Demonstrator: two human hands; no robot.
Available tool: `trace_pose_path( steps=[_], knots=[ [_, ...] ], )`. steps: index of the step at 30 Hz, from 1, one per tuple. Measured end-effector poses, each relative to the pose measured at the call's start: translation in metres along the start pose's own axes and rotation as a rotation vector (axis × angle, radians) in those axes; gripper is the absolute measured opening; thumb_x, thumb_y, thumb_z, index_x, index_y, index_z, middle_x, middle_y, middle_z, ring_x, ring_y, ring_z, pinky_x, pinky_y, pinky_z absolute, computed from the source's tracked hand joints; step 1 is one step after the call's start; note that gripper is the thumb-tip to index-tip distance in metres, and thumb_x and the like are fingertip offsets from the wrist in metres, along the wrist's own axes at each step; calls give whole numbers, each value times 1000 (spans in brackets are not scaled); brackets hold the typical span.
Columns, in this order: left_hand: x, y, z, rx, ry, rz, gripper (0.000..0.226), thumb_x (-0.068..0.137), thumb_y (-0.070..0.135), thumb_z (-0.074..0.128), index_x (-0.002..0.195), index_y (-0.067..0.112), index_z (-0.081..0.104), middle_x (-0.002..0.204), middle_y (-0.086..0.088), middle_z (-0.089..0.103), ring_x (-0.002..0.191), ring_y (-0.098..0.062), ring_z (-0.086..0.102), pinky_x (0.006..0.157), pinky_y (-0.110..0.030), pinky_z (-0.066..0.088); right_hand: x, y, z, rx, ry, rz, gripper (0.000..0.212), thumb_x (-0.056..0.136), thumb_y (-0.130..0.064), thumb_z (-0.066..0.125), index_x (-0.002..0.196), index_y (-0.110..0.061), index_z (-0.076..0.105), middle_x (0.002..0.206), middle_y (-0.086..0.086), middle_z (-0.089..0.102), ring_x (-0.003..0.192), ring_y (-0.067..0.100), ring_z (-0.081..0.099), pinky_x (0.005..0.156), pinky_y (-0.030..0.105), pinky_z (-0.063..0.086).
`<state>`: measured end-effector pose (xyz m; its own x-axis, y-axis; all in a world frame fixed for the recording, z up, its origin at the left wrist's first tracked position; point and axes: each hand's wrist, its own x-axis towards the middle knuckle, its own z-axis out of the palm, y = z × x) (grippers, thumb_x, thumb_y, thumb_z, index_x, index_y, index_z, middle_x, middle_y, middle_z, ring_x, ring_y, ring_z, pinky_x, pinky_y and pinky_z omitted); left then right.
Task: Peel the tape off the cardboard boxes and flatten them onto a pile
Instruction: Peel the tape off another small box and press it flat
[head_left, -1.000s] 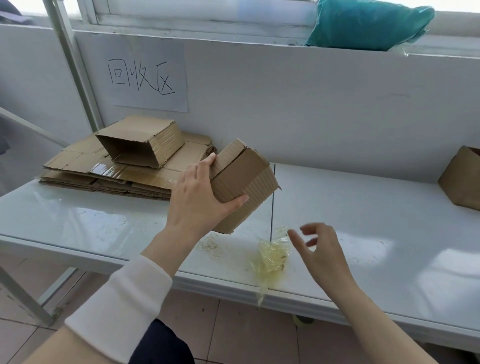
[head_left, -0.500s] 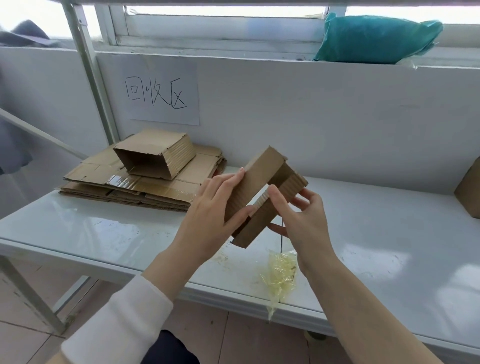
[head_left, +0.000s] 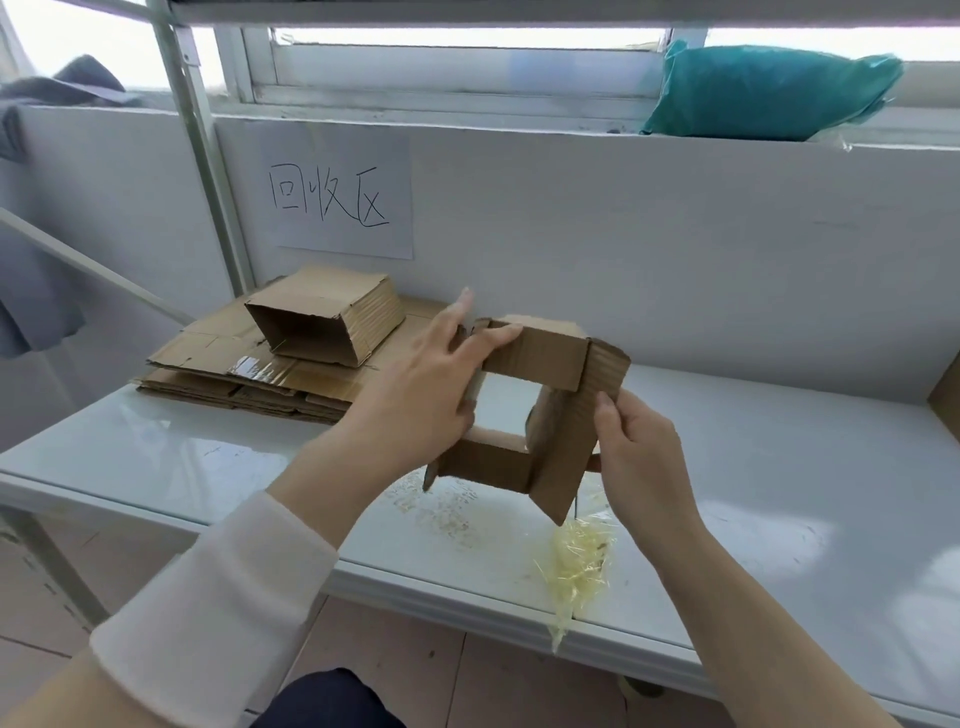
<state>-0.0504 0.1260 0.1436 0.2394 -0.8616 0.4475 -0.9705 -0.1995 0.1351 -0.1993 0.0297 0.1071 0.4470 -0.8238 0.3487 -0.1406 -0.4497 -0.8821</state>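
Head view: both hands are working one cardboard box (head_left: 540, 358) in the air, just above the near part of the table (head_left: 779, 493).
Box: it is standing open as a square tube, both ends gaping, the table showing through the middle, flaps sticking out top and bottom.
Left hand (head_left: 415, 400): it is gripping the left wall, fingers curling over the top flap, one finger pointing up free.
Right hand (head_left: 644, 467): it is pinching the right wall between thumb and fingers.
Tape wad (head_left: 576, 561): crumpled and yellowish, it is lying on the table just below the right hand; no tape is showing on the box from here.
Key relation: the tube's open axis is pointing at the camera and the hands are sitting on opposite walls, so pushing along one diagonal looks like what is going to collapse it.
Pile (head_left: 218, 348): flattened sheets are lying well off to the back left, nearer the left hand.
Watch-out: an unflattened open box (head_left: 332, 312) is sitting on top of the pile, probably crowding the landing spot.
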Motion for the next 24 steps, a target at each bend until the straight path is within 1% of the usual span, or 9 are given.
trace_pose_path(
  steps=[2, 6, 8, 10, 12, 14, 16, 21, 24],
  knots=[
    [11, 6, -8, 176, 48, 48, 72, 85, 22, 64, 144, 35, 25, 158, -2, 5, 144, -20, 15, 106, -32, 35, 0, -6, 1, -75, -19, -65, 35, 98, -19, 36, 76, 5, 49, 63, 13, 49, 64, 37, 49, 68, 56, 50],
    [25, 6, -21, 91, 193, 113, 41, 88, 30, 58, 129, 27, 50, 131, 6, 51, 122, -12, 47, 96, -34, 46, 4, -10, -2, -98, -26, -144, 31, 98, -18, 36, 78, -3, 53, 63, 6, 52, 69, 36, 57, 68, 50, 53],
    [27, 6, -26, 30, 271, 123, 27, 93, 33, 50, 116, 21, 60, 113, 5, 62, 104, -13, 57, 82, -28, 47, 5, -8, -5, -130, -33, -175, 28, 99, -16, 36, 116, -20, 57, 59, -2, 50, 58, 18, 54, 65, 26, 55],
    [30, 5, -27, -16, 323, 88, 26, 95, 31, 47, 105, 16, 65, 100, 2, 66, 89, -15, 60, 73, -26, 45, 0, -8, -6, -175, -68, -318, 57, 98, -13, 39, 139, -44, 15, 57, -13, 45, 51, 5, 47, 59, 9, 44],
    [31, 2, -27, -57, 357, 25, 23, 94, 30, 50, 101, 15, 66, 92, 0, 68, 83, -16, 60, 72, -27, 45, -9, -6, -2, -223, -152, -487, 63, 96, -17, 43, 139, -51, 10, 93, -17, 60, 72, -7, 55, 78, 10, 48],
    [33, -4, -29, -86, 402, -56, 22, 94, 30, 51, 100, 15, 66, 89, -2, 68, 79, -17, 61, 73, -30, 48, -18, -6, 3, -358, -269, -565, 50, 93, -47, 38, 138, -53, 17, 146, -6, 35, 103, 6, 59, 91, 29, 53],
    [34, -9, -32, -132, 433, -138, 23, 94, 28, 50, 105, 13, 66, 90, -3, 67, 77, -15, 57, 72, -25, 43, -20, -2, 6, -553, -325, -554, 57, 77, -70, 40, 131, -49, 35, 155, -4, 15, 114, 17, 56, 93, 36, 51],
    [26, -28, -41, -229, 437, -303, 28, 96, 35, 46, 90, 15, 64, 74, 3, 56, 70, -11, 48, 62, -17, 29, -2, 2, 7, -340, -115, -621, 33, 64, -18, 83, 80, -11, 55, 101, -2, 56, 68, 12, 60, 66, 14, 56],
    [10, -55, -41, -771, 353, -343, 37, 86, 58, 42, 80, 25, 57, 77, 9, 54, 76, -6, 51, 76, -21, 39, 4, -5, 2, -101, -42, -495, 31, 66, -16, 78, 74, -18, 49, 78, -3, 62, 66, 14, 64, 62, 9, 52]
  ],
)
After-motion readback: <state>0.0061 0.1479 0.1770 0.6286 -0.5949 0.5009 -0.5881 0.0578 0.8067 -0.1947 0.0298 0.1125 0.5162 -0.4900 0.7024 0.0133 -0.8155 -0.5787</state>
